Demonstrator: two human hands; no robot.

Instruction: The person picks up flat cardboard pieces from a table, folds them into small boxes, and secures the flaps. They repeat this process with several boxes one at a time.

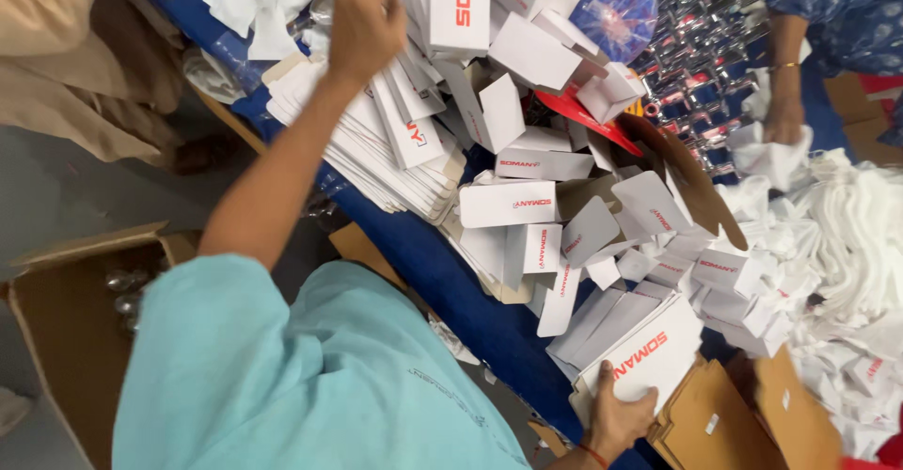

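Note:
My left hand (365, 20) reaches far across the table onto a fanned stack of flat white cartons (395, 141); its fingers are hidden against the pile, so its hold is unclear. My right hand (616, 418) grips the near edge of a stack of white boxes with red lettering (640, 352) at the table's edge. A heap of loose white boxes (536, 207), some folded and some flat, lies between both hands on the blue-covered table (451, 286). My light teal sleeve (282, 376) fills the lower left.
A co-worker's hand (781, 117) in a blue patterned sleeve holds white wrapping (851, 235) at the right. Rows of chrome fittings (701, 51) and a blue round plastic pack (616, 9) lie beyond. An open cardboard box (56, 338) stands on the floor; brown cardboard (743, 418) lies beside my right hand.

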